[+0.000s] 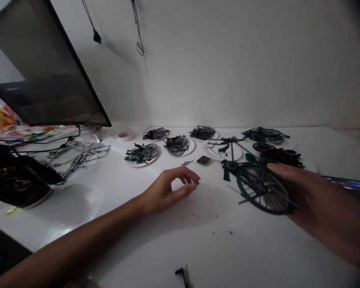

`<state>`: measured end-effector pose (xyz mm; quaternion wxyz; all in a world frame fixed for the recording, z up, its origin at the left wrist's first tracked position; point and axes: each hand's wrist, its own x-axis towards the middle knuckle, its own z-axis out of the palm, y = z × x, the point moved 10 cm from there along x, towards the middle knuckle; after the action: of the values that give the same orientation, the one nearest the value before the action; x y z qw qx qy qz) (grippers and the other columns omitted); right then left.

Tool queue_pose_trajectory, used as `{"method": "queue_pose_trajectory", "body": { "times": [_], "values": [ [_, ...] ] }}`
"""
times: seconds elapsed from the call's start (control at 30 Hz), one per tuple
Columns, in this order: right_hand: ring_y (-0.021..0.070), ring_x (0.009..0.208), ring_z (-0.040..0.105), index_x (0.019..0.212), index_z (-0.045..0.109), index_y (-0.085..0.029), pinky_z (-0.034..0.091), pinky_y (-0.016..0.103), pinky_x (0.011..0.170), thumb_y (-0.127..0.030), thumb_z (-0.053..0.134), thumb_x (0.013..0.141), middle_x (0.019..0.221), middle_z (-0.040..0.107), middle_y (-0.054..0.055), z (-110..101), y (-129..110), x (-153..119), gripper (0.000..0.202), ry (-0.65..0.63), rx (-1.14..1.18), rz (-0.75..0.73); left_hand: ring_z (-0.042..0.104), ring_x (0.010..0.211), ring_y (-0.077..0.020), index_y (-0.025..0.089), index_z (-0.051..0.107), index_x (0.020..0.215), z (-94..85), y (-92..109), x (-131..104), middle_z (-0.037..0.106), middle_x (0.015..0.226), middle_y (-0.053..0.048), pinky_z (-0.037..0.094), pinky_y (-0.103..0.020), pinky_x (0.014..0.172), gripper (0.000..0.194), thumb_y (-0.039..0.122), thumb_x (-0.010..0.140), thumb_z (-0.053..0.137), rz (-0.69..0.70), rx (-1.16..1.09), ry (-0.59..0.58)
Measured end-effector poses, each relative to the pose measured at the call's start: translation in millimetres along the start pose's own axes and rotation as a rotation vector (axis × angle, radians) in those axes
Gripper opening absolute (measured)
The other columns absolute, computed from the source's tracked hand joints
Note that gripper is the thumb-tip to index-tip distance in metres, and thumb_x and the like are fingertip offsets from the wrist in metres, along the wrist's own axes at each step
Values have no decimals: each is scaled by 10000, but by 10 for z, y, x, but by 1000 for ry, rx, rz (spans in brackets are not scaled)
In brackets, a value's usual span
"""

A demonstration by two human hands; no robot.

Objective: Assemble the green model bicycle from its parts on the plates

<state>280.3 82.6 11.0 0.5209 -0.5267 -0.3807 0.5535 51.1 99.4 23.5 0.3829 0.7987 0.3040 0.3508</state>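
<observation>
At the right, my right hand is closed on a dark green model bicycle, thumb on top near a spoked wheel. The bicycle is held tilted above the table, its frame pointing left and away. My left hand rests low over the white table at the middle, fingers loosely curled, with a small gap to the thumb and nothing visible in between. Just beyond its fingers lie a small grey part and a green flat piece. A white plate with small parts is partly hidden behind the bicycle.
Several plates with dark model bicycle parts, such as a left plate, line the back. At the left are part frames, a black bag-like item and a monitor. A phone lies right; a black piece lies in front.
</observation>
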Motion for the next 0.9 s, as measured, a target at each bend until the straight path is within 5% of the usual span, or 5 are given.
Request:
{"method": "queue_pose_trajectory", "body": {
  "times": [0.23, 0.4, 0.57, 0.9],
  "values": [
    [154, 765, 569, 862, 652, -234, 547, 212, 546, -417, 845, 735, 893, 623, -1, 60, 100, 48, 295, -117, 24, 34, 609, 1183, -210, 73, 647, 1188, 799, 626, -276, 672, 1275, -135, 519, -326, 1014, 252, 136, 1032, 460, 550, 508, -361],
    [136, 688, 560, 890, 648, -226, 539, 204, 532, -421, 800, 790, 789, 605, -10, 159, 233, -21, 266, -131, -27, 14, 645, 956, -198, 82, 689, 909, 1142, 716, -359, 705, 997, -110, 560, -298, 757, 245, 105, 1006, 465, 697, 724, -427],
    [125, 672, 567, 914, 647, -221, 535, 187, 512, -387, 820, 766, 785, 605, -12, 137, 259, -23, 281, -86, -59, -11, 545, 676, -175, 139, 599, 697, 1216, 762, -403, 577, 742, -58, 416, -304, 503, 246, 84, 928, 534, 820, 816, -413],
    [165, 735, 658, 1120, 623, -227, 596, 267, 660, -525, 725, 827, 965, 706, 39, 69, 368, 2, 430, -125, -386, -43, 545, 908, -196, 90, 594, 895, 896, 494, -267, 636, 1012, -123, 492, -321, 807, 283, 97, 1039, 351, 449, 600, -525]
  ]
}}
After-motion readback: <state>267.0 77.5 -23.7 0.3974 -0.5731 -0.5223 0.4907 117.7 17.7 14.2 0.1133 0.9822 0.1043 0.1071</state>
